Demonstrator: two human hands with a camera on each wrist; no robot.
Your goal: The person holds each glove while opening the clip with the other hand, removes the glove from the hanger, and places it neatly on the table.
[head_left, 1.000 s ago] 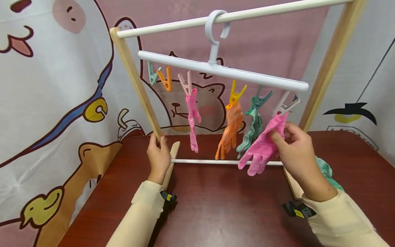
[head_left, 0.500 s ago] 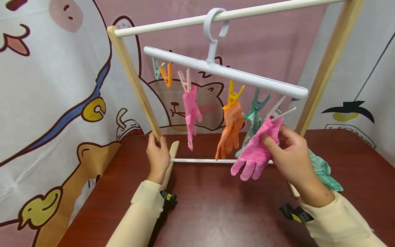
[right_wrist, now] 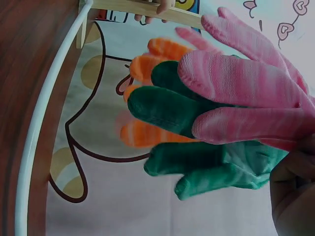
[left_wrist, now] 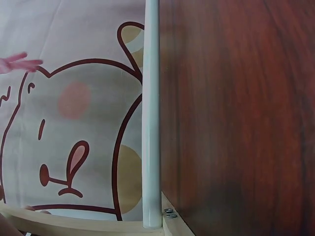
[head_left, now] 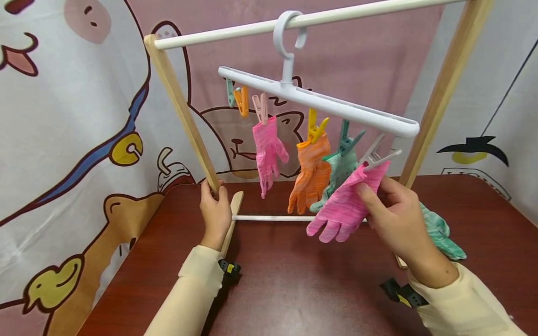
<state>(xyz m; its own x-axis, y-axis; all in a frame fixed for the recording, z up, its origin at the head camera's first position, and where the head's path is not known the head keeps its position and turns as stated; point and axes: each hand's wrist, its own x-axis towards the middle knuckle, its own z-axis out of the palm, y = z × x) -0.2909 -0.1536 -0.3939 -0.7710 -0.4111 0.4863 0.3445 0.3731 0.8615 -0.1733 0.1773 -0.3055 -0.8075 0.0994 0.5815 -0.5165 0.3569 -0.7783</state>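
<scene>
My left hand (head_left: 215,212) holds the lower part of the rack's left wooden post (head_left: 180,107). With thumb and fingers my right hand (head_left: 397,228) pinches a pink knit glove (head_left: 342,205), whose cuff is in a pale clothespin (head_left: 374,158). That clothespin is at the right end of a white hanger (head_left: 336,106), hooked over the top rail and tilted down to the right. Further left along it hang a green glove (head_left: 338,170), an orange glove (head_left: 313,170) and a second pink glove (head_left: 268,151). In the right wrist view, the pink glove's fingers (right_wrist: 241,81) overlap the green and orange ones.
A teal clothespin (head_left: 230,93) and an orange clothespin (head_left: 241,101) hang without gloves at the hanger's left end. Another green glove (head_left: 441,235) lies on the dark red table (head_left: 269,280), behind my right wrist. A white lower rod (left_wrist: 151,113) joins the rack's feet.
The hanger has swivelled, its left end shifting right, and the hanging gloves have turned to show more of their width. My right hand has moved slightly left and down with the pink glove.
</scene>
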